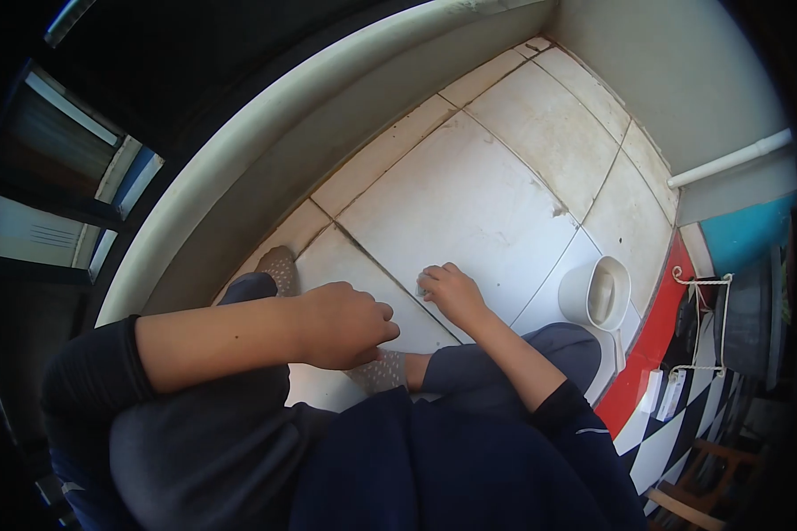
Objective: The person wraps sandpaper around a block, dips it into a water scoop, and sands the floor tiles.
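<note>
White tiled floor (478, 177) with dark joints lies in front of the person, between one curved low wall (248, 177) on the left and one white pipe (731, 159) at the far right. I count two bare hands, two dotted socks (379, 372) and one white container (574, 296) with a handle. This container stands upright on the tiles, to the right of both hands and apart from them, near the right knee. The left hand (345, 326) is above the near sock, its fingers bent inward; its palm is hidden, so I cannot tell how tightly it closes or what it holds. The right hand (454, 295), farther forward, has narrow, curled fingers low above the tiles; whether they touch or pinch something, I cannot tell.
</note>
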`<action>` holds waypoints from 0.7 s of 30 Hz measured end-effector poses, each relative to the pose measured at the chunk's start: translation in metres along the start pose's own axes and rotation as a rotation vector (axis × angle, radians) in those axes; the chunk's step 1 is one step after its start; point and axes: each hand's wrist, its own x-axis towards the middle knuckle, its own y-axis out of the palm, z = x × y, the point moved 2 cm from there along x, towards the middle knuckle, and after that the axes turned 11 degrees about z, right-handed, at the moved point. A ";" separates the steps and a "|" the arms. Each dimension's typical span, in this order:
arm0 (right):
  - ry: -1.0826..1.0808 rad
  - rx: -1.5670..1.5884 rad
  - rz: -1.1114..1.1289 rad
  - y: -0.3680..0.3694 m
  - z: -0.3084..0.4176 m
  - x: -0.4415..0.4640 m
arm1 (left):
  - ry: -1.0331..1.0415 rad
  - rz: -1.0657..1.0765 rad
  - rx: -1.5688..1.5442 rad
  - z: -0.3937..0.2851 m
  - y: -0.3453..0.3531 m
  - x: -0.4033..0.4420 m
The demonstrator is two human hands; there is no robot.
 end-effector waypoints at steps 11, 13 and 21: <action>0.017 0.134 -0.101 0.010 0.013 0.066 | 0.016 -0.067 -0.112 0.003 0.027 -0.023; 0.022 0.123 -0.104 0.012 0.014 0.072 | 0.011 -0.096 -0.103 0.006 0.024 -0.024; -0.024 0.074 -0.042 0.011 0.010 0.007 | -0.050 -0.075 -0.159 0.016 0.029 -0.033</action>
